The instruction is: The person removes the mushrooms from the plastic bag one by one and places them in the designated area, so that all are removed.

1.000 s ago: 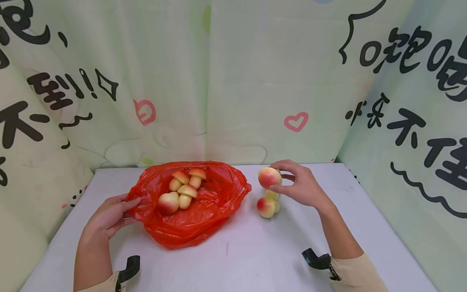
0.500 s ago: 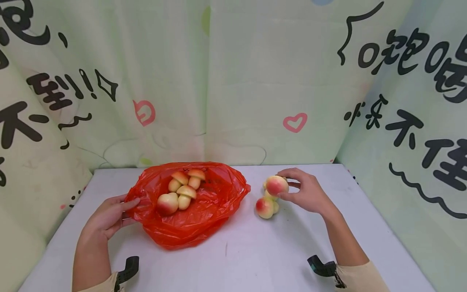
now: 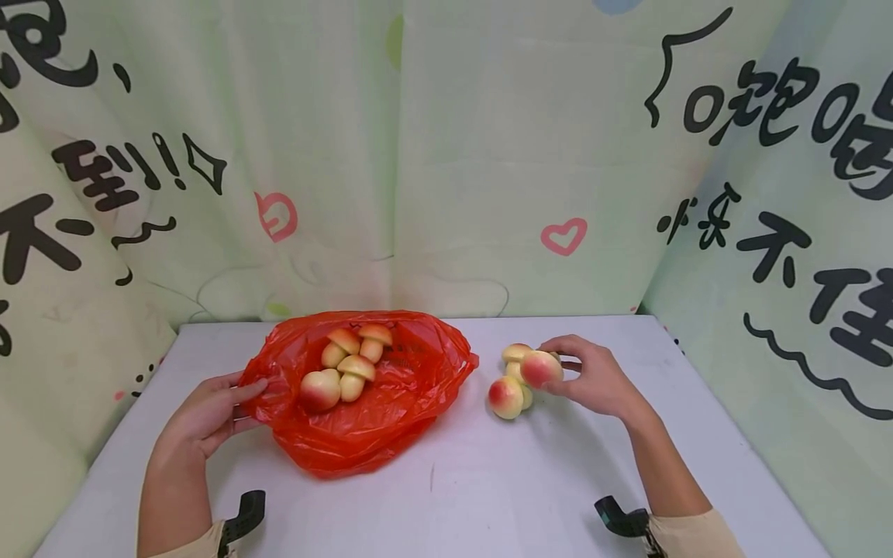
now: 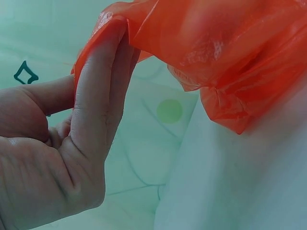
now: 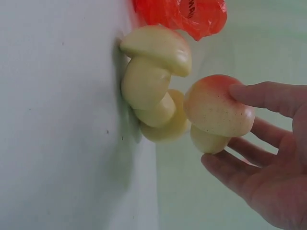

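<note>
My left hand (image 3: pixel 219 411) pinches the left edge of a red plastic bag (image 3: pixel 412 395), thumb inside and fingers outside. The bag lies with its mouth spread, and several toy mushrooms (image 3: pixel 357 372) with orange-red caps sit in it. Right of the bag, my right hand (image 3: pixel 589 376) holds another toy mushroom (image 5: pixel 218 108) by its cap and stem, between thumb and fingers. In the right wrist view it is held off the table. Close beside it lie two more mushrooms: one with its red cap (image 3: pixel 505 397) toward me, one with a pale cap (image 3: pixel 516 353) behind.
A white table (image 3: pixel 460 496) carries everything. Pale green curtains (image 3: pixel 474 155) with black characters and pink hearts stand behind it and on both sides. A black wrist mount (image 3: pixel 621 518) sits at my right sleeve, another mount (image 3: pixel 246 515) at the left.
My right hand has moved right and down toward me with its mushroom, uncovering the pale-capped one behind. The left hand and the bag stay where they were.
</note>
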{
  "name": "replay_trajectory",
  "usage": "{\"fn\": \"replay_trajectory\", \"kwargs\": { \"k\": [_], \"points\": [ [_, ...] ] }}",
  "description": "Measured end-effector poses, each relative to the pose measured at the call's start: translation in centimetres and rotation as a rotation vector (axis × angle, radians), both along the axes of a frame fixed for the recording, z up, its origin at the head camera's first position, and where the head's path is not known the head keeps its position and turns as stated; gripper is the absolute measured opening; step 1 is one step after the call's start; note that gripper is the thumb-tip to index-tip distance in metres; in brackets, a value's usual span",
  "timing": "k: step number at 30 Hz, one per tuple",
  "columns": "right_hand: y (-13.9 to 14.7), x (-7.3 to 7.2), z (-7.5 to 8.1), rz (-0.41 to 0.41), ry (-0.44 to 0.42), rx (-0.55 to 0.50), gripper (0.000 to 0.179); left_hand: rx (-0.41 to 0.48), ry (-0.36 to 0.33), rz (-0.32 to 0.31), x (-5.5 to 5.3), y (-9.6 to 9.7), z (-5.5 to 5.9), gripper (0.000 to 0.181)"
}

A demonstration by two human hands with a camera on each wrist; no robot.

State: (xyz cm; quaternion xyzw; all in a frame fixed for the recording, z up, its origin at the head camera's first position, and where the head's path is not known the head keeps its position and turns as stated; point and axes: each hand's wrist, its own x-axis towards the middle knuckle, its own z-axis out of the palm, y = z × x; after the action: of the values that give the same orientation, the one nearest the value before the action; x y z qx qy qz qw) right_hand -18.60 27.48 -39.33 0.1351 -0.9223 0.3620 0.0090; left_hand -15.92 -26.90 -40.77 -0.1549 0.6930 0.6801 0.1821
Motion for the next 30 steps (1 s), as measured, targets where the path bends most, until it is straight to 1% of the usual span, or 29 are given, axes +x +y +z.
{"fn": "replay_trajectory", "kwargs": {
  "k": [10, 21, 26, 30],
  "points": [
    [0.9, 0.0, -0.9, -0.002, -0.018, 0.017, 0.044, -0.006, 0.005, -0.001, 0.0, -0.1, -0.1, 0.075],
    [1.6, -0.2, -2.0, -0.025, -0.058, 0.032, 0.043, -0.023, 0.012, -0.007, 0.2, 0.1, 0.0, 0.075],
    [2.0, -0.3, -2.6, -0.029, -0.082, 0.044, 0.043, -0.016, 0.006, 0.000, 0.1, 0.1, -0.1, 0.075],
    [2.2, -0.3, -3.1, -0.033, -0.108, 0.045, 0.045, -0.017, 0.016, -0.008, 0.0, 0.1, -0.1, 0.074]
  ]
}}
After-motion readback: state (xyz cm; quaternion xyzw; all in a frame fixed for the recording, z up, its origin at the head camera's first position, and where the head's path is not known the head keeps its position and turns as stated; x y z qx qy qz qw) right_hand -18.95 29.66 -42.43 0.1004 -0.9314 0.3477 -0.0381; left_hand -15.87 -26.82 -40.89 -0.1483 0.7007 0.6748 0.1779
